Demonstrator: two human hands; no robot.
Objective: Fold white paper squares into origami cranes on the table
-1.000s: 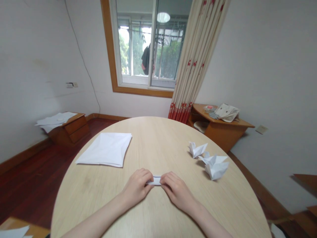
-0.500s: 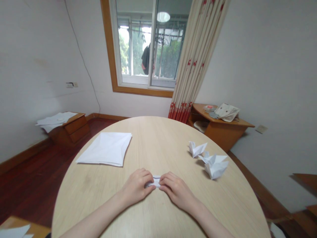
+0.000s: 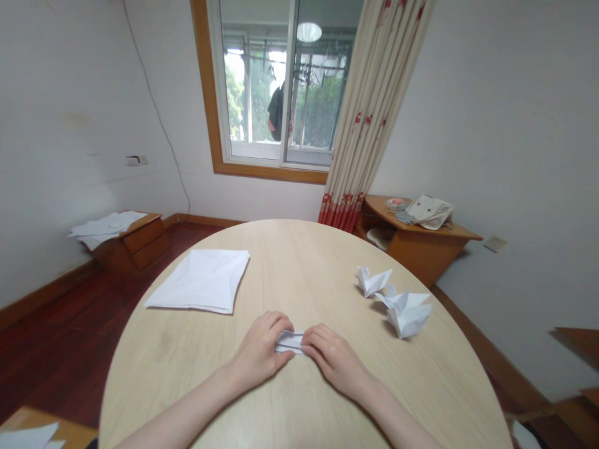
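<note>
A small folded piece of white paper (image 3: 290, 342) lies on the round wooden table (image 3: 299, 399) between my hands. At its left end, my left hand (image 3: 262, 343) curves round it, thumb on the near side and fingers on the far side. The right end is pinched by my right hand (image 3: 331, 353), whose fingers cover that part. Fold lines run lengthwise along the visible middle of the strip; both ends are partly hidden.
A stack of square white sheets (image 3: 201, 280) rests at the table's left. Several folded paper figures (image 3: 406, 317) stand at the right. Beyond the table are a low drawer unit (image 3: 145, 240), a corner shelf (image 3: 416, 246) and a curtain (image 3: 362, 118).
My left hand has shifted slightly up, with its fingers and thumb further apart, so more of the folded paper shows. My right hand is almost unmoved.
</note>
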